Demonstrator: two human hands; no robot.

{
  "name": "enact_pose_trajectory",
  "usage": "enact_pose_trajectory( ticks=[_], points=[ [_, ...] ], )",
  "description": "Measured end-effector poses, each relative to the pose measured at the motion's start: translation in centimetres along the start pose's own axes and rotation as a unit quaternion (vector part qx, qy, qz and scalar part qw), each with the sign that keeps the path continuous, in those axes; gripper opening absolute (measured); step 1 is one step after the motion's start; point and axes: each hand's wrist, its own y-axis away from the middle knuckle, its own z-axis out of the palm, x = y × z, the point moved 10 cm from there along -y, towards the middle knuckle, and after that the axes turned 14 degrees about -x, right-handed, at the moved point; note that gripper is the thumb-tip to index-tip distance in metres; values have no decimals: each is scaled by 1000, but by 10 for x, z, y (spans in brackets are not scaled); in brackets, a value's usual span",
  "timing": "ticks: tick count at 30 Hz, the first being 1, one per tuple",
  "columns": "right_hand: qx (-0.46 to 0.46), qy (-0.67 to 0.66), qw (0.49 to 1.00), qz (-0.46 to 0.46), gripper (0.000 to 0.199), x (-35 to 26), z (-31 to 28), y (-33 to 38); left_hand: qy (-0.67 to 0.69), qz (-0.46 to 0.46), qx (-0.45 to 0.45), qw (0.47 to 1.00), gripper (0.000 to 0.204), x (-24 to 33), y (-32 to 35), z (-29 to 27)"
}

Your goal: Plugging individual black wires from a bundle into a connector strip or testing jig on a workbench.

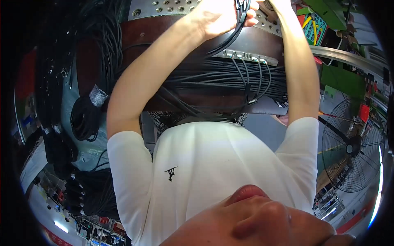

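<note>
My left hand (217, 18) is raised at the top of the view, closed around a bunch of thin black cables (240, 16). These cables run down to a grey connector strip (250, 55) on a brown bench (139, 35); several black leads are plugged into it. My right hand (278, 5) reaches up beside the left one and is mostly cut off by the top edge, so its grip is hidden. A thick layer of black cables (221, 80) lies across the bench below the strip.
A perforated metal plate (164, 6) sits at the bench's far side. A coiled black cable bundle with a grey tape band (97, 95) hangs at the left. A large floor fan (353, 149) stands to the right, green machinery (328, 12) behind it.
</note>
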Motion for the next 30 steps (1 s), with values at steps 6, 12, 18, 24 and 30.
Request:
enact_pose_trajectory(
  ticks=[6,12,18,24,30],
  points=[
    [140,157,976,-60,16,-53,90,40,-70,-128,167,975,34,-36,68,42],
    [107,244,957,-111,20,-34,82,64,-63,40,132,988,25,74,152,65],
    [123,552,796,-214,22,-72,138,105,-603,87,479,632,48,312,336,51],
    [-15,422,894,-151,23,-16,159,138,-463,-290,240,803,47,79,206,36],
    [43,403,888,-217,18,-60,153,117,-384,-217,48,896,44,-91,113,45]
  ],
)
